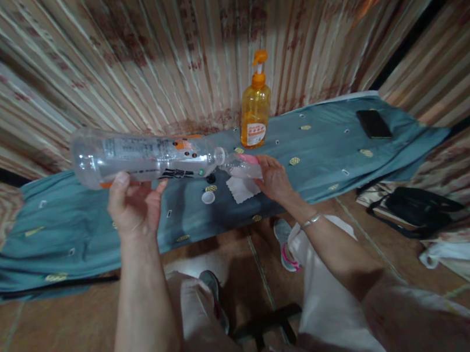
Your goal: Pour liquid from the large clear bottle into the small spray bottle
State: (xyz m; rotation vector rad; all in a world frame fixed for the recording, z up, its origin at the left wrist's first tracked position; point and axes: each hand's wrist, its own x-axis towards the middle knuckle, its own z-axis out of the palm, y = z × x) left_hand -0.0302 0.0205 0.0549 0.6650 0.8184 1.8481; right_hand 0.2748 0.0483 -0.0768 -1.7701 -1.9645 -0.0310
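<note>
Bottle [144, 157] of clear plastic, large, lies almost level in the air above the table, base to the left and open mouth to the right. The mouth meets a small clear vessel [244, 165] with a pink part on top; whether the two touch cannot be told. A little clear liquid sits along the bottle's lower side.

The left hand [133, 206] grips the bottle from beneath near its base, thumb up on the near side and fingers curled round the far side. The right hand [274, 179] is closed on the small clear vessel and holds it at the bottle's mouth; a metal bangle [311, 221] sits on that wrist.

Directly below the mouth, on the blue-grey cloth [93, 232] that covers the table, lie a white cap [208, 197] and, just beside it, a white square sheet [241, 188]. An orange pump dispenser [255, 111] stands upright behind them by the wall. A dark phone [372, 123] lies well apart at the right end. A black bag [419, 208] rests on the floor to the right.
</note>
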